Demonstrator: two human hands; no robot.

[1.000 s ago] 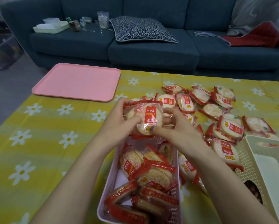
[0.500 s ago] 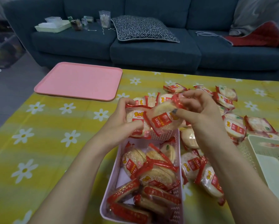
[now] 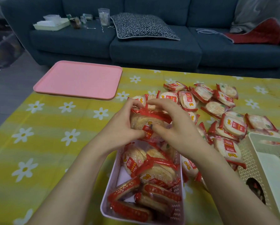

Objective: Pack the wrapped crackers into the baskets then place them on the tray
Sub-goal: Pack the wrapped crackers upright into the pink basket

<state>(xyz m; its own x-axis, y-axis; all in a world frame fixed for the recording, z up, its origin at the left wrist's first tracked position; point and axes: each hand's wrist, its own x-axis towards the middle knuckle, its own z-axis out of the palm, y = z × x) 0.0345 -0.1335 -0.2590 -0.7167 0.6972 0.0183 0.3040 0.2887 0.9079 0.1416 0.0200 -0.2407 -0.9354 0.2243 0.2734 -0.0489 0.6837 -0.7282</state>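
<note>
Head view: both hands hold a small stack of red-and-clear wrapped round crackers (image 3: pixel 146 123) above the far end of the pale pink perforated plastic basket (image 3: pixel 111 182), left hand (image 3: pixel 119 132) and right hand (image 3: pixel 173 125) each curling fingers round the stack. More wrapped crackers lie in that basket and loose on the yellow daisy-print tablecloth (image 3: pixel 43 135). The flat pink plastic tray (image 3: pixel 79 79) sits far left; a cream perforated basket (image 3: pixel 269 159) stands right.
</note>
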